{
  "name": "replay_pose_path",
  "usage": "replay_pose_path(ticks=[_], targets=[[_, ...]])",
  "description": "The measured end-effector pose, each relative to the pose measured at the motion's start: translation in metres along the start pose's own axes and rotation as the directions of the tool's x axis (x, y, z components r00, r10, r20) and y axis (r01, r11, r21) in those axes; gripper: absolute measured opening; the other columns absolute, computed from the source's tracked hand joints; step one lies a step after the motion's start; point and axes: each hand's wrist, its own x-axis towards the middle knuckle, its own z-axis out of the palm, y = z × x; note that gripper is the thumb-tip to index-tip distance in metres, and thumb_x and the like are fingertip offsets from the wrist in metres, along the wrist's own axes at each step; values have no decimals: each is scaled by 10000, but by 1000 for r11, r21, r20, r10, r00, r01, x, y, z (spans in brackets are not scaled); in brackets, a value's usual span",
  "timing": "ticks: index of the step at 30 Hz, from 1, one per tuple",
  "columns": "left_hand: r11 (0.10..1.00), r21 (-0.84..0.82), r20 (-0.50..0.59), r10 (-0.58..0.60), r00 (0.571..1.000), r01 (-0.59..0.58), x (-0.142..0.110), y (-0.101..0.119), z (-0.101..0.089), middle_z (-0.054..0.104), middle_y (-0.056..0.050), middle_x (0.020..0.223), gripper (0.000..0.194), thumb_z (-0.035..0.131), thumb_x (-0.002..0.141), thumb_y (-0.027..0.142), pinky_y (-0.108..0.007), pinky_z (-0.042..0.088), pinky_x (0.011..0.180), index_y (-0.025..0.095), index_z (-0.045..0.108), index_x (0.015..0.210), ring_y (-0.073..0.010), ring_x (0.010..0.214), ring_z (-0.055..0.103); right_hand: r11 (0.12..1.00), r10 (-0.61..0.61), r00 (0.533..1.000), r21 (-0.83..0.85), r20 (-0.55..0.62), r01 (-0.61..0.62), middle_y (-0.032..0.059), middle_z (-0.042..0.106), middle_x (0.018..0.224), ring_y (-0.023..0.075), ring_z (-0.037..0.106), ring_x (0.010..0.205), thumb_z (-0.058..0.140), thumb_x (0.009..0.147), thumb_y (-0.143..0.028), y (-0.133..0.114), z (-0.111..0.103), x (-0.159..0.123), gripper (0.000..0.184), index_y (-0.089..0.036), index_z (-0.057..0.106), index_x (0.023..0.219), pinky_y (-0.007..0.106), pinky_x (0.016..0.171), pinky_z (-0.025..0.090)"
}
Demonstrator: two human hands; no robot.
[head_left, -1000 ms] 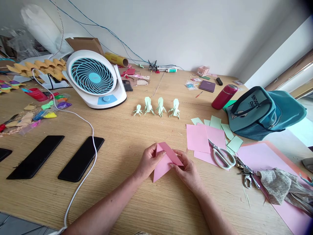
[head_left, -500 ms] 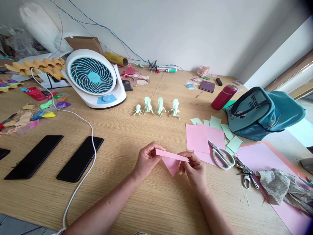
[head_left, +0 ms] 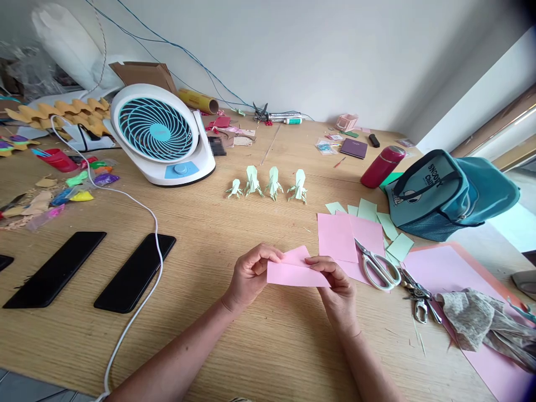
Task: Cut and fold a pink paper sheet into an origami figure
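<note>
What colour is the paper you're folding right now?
Pink: the folded pink paper sheet, held by both hands, seen clearest in the head view.

Four pale green folded paper figures [head_left: 268,183] are counted in a row on the counter [head_left: 209,240], and two black phones [head_left: 94,273] are seen lying side by side. One fan [head_left: 161,134], one pair of scissors [head_left: 377,267], one red bottle [head_left: 383,166] and one teal bag [head_left: 452,192] are counted. One folded pink paper [head_left: 295,271] is held between two hands [head_left: 293,279].
</note>
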Motion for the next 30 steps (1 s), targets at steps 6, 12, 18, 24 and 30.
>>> replay_pose_path(ticks=[6,12,18,24,30], targets=[[998,57,74,-6,997,2,-1,-2,-5,669,-95,960,172,693,867,341,-308,510,850,177,641,855,-199,953,629,998,6,999,-59,32,-4,81,688,1031,247,606,1005,663,895,-290,2,-5,1,76,-250,720,864,408,883,472],[996,62,74,-62,995,57,0,-1,-3,657,-64,951,94,651,894,258,-269,499,828,173,632,859,-163,906,631,998,39,999,-42,12,-38,71,683,1041,241,591,1018,632,915,-291,7,-5,0,159,-230,655,770,400,907,445],[981,121,4,-152,988,150,1,-5,1,606,-8,757,241,617,898,322,-238,464,710,175,547,721,-136,742,576,991,125,991,-35,-37,-126,23,615,847,194,558,855,658,891,-329,9,-1,0,247,-215,553,698,336,820,428],[963,133,-78,-224,972,232,0,-11,5,511,33,650,364,632,856,356,-237,447,662,206,388,632,-128,674,547,986,167,980,-10,-105,-169,12,578,833,165,520,798,689,864,-330,11,3,0,234,-206,565,709,302,751,419],[935,154,-127,-303,945,321,-2,-17,5,605,15,648,284,648,835,310,-241,442,659,193,466,651,-130,653,567,980,200,968,51,-151,-194,-7,578,798,145,557,714,745,810,-336,16,6,2,204,-230,580,867,285,676,462]])
